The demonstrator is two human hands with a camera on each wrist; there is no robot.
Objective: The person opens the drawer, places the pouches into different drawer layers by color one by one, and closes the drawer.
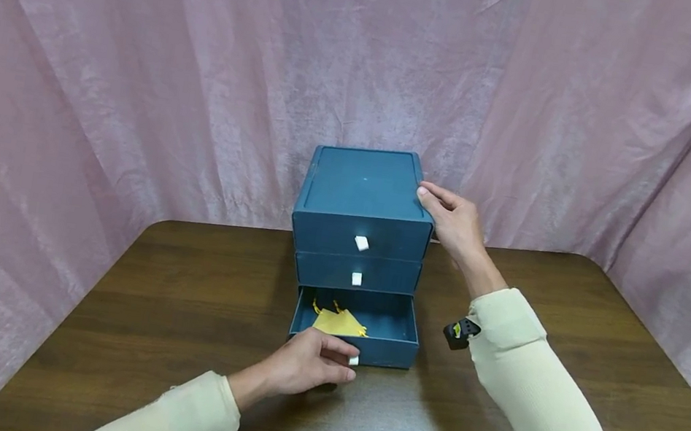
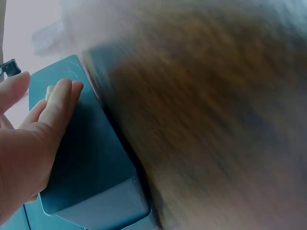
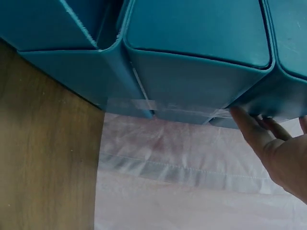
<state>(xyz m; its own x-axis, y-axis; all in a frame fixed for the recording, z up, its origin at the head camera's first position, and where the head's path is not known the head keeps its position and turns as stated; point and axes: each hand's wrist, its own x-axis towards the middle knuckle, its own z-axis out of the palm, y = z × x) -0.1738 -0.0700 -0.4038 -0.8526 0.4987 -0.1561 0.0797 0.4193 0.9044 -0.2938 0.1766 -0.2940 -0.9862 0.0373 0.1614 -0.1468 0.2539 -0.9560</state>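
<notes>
A blue drawer cabinet (image 1: 366,185) has three tiers with small white pull tabs. Its bottom drawer (image 1: 386,352) is pulled out, and a yellow pouch (image 1: 338,323) with cords lies inside. My left hand (image 1: 302,364) is at the front of that drawer, around its white tab (image 1: 354,359). The left wrist view has the thumb apart from the tab and the other fingers (image 2: 60,103) nearly straight against the drawer front. On the right, my right hand (image 1: 457,224) rests along the cabinet's upper right edge, fingers extended against its side.
The cabinet stands on a brown wooden table (image 1: 199,313), close to its back edge. Pink curtains (image 1: 205,78) hang behind and at both sides. A small black device (image 1: 460,332) is worn at the right wrist. The middle (image 1: 386,276) and top (image 1: 326,233) drawers are closed.
</notes>
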